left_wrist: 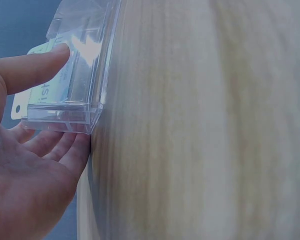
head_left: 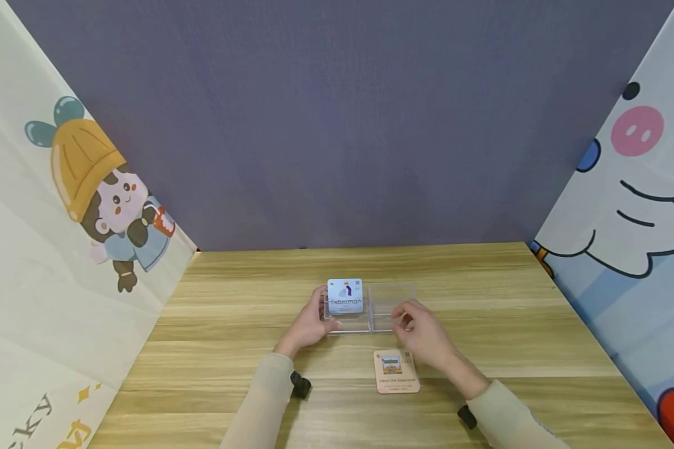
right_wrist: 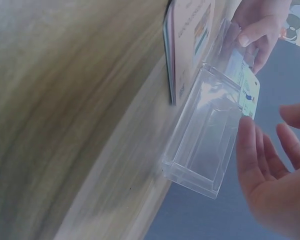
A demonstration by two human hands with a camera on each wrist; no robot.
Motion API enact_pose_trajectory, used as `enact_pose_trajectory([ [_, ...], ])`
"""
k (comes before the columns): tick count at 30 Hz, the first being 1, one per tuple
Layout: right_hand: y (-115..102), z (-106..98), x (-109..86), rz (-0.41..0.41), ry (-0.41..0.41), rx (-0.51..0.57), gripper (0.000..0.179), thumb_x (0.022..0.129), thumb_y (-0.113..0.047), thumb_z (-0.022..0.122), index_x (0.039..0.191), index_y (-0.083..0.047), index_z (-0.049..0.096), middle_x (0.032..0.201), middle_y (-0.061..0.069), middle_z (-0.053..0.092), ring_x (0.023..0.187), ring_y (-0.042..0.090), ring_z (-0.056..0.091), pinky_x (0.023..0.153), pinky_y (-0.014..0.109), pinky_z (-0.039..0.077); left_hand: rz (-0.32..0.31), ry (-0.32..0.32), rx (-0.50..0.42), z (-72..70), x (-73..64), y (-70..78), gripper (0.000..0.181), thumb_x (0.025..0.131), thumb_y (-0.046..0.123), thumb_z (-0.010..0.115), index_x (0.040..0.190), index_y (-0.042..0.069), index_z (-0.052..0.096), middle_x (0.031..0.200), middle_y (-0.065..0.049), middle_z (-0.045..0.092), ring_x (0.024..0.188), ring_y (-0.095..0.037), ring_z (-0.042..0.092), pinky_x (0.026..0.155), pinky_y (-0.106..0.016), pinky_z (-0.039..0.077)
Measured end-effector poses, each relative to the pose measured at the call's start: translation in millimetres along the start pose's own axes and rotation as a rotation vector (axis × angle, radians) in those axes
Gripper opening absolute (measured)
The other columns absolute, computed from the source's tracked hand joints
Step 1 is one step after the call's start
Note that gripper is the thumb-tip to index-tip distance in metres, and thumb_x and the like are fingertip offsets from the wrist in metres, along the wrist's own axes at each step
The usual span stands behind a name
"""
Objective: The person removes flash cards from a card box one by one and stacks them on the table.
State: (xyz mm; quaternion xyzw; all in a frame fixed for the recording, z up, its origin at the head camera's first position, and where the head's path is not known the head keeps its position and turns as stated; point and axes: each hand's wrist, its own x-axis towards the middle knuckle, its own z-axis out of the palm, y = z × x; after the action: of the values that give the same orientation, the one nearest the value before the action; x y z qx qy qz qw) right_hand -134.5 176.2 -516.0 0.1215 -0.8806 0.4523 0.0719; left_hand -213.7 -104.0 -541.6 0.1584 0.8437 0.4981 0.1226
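A clear plastic card holder (head_left: 393, 291) with two compartments side by side stands on the table. My left hand (head_left: 307, 325) grips its left end, the thumb in front and the fingers around the side, as the left wrist view also shows. In the left compartment a blue-white "fisherman" card (head_left: 345, 296) leans upright. My right hand (head_left: 427, 337) hovers by the right compartment with its fingers loosely bent; the right wrist view shows nothing between them. Nearer to me lies a small stack of cards (head_left: 397, 372), topped by an orange "clean the classroom" card.
The wooden table (head_left: 230, 299) ends at a dark grey panel (head_left: 337, 125) behind the holder. Printed cloths with cartoon figures hang at left (head_left: 34, 249) and right (head_left: 612, 206). Each wrist carries a small black device.
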Motion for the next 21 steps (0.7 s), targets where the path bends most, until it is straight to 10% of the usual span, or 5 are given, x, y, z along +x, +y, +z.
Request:
enact_pose_trajectory([
  [21,-15,-4,22.1,-0.076,0.082,0.018,0.013,0.087,-0.003,0.076,0.099,-0.004,0.070,0.097,0.003,0.067,0.082,0.015,0.061,0.071,0.029,0.058,0.007,0.000,0.016,-0.6,-1.3,1.0,0.096,0.083,0.004,0.080,0.158,0.007,0.020,0.136,-0.019,0.054,0.127,-0.038,0.054,0.112,-0.052,0.041],
])
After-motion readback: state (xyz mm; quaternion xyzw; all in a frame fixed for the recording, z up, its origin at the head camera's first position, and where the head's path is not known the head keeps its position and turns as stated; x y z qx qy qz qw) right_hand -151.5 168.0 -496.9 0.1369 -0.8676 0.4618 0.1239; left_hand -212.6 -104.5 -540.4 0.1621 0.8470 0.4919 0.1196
